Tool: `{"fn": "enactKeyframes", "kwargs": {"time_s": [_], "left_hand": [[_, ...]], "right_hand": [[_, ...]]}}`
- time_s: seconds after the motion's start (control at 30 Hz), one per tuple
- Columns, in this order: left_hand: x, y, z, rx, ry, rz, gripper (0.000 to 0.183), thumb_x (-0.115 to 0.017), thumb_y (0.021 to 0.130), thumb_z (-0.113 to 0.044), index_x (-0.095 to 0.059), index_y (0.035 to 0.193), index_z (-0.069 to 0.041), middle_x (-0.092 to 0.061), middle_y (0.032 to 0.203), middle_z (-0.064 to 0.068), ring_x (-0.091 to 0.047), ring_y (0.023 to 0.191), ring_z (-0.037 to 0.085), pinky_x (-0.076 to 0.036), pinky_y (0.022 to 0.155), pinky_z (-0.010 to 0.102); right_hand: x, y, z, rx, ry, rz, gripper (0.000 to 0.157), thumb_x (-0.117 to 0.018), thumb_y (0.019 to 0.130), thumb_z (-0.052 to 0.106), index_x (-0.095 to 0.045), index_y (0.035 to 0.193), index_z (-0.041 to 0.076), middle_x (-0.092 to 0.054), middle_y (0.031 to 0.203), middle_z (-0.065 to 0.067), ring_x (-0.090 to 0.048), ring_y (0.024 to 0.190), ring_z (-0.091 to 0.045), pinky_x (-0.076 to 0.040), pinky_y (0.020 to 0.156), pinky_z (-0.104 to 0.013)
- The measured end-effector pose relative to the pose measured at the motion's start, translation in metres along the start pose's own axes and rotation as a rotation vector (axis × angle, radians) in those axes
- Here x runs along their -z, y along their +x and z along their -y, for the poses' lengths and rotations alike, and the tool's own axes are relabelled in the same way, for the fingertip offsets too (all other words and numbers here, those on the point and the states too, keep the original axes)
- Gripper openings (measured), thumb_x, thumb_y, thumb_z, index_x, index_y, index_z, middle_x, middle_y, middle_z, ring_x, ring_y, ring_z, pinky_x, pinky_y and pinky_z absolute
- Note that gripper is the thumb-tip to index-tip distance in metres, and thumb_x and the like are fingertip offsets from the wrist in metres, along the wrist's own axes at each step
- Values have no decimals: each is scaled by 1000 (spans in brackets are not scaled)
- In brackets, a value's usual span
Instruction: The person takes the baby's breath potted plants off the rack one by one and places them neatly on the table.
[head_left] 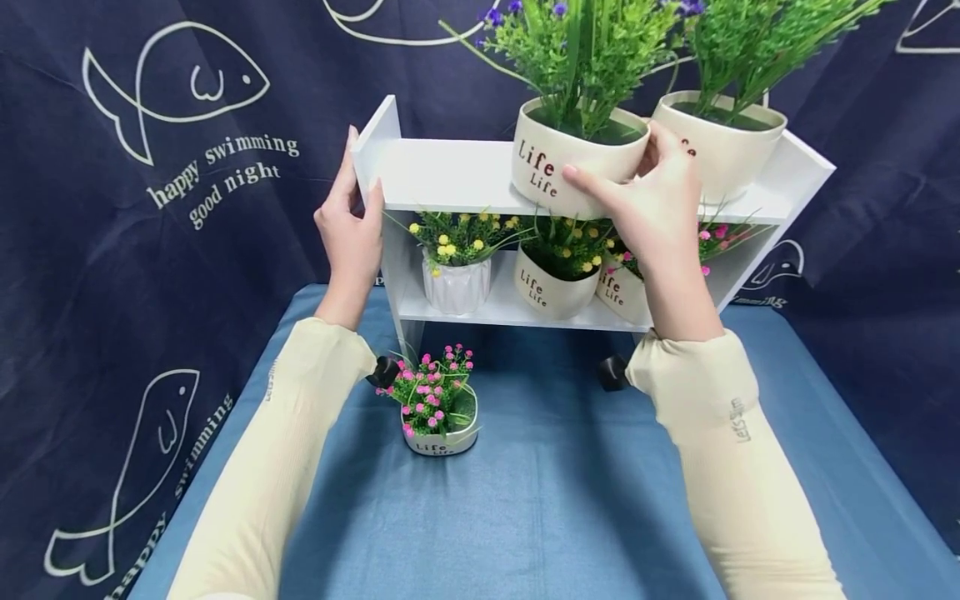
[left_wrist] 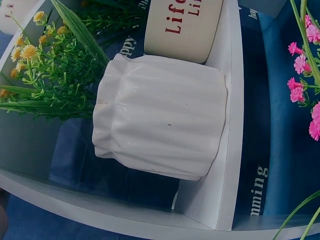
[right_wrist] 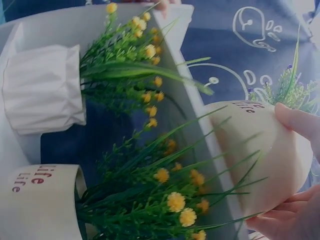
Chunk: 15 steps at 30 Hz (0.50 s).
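My right hand (head_left: 660, 196) grips a cream potted plant (head_left: 581, 162) marked "Life", thumb on its front and fingers at its right side. The pot is at the front of the white shelf's top board (head_left: 450, 171); whether its base touches is unclear. In the right wrist view, the fingers (right_wrist: 297, 120) hold the same pot (right_wrist: 265, 155). My left hand (head_left: 352, 233) holds the shelf's left side panel (head_left: 377, 133), thumb at the front edge and fingers along the outside. A second tall potted plant (head_left: 720, 146) stands right of the held one.
On the lower board are a white fluted pot (head_left: 457, 285) with yellow flowers, a cream yellow-flowered pot (head_left: 555, 287) and a pink-flowered pot (head_left: 626, 296). Another pink-flowered pot (head_left: 438, 408) stands on the blue cloth (head_left: 525, 500), before the shelf's left leg. Dark printed curtain (head_left: 225, 267) hangs behind.
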<state>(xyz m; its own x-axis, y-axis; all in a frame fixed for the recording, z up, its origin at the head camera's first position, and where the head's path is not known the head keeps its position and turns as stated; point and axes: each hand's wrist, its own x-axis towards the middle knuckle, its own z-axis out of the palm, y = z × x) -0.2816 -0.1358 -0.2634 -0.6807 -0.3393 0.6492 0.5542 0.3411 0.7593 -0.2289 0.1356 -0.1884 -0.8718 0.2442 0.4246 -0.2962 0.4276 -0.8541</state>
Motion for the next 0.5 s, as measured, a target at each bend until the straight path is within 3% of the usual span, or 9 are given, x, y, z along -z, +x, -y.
{"fn": "enactKeyframes", "kwargs": {"time_s": [0.17,0.37,0.5], "left_hand": [[0,1,0,-3,3,-5,52,-58,95,-7,-48,143,-23,-53,142,-3,-55,125,5,-50,100,23],[0,0,-1,-9,-2,1,52,-58,94,-7,-48,143,-25,-54,142,-4,-56,124,5,-51,99,26],[0,-1,-3,-13,-7,7,52,-58,95,-8,-49,142,-26,-54,142,-4,-56,124,4,-51,99,25]], "right_hand": [[8,-11,4,-11,162,45,68,-86,71,19,-54,131,13,-62,119,2,-60,111,-12,-49,98,-25],[17,-24,3,-26,211,64,69,-87,70,18,-54,132,16,-62,124,0,-59,115,-13,-46,105,-30],[23,-32,0,-27,248,70,70,-88,69,15,-55,131,15,-63,121,-1,-61,111,-13,-48,102,-27]]}}
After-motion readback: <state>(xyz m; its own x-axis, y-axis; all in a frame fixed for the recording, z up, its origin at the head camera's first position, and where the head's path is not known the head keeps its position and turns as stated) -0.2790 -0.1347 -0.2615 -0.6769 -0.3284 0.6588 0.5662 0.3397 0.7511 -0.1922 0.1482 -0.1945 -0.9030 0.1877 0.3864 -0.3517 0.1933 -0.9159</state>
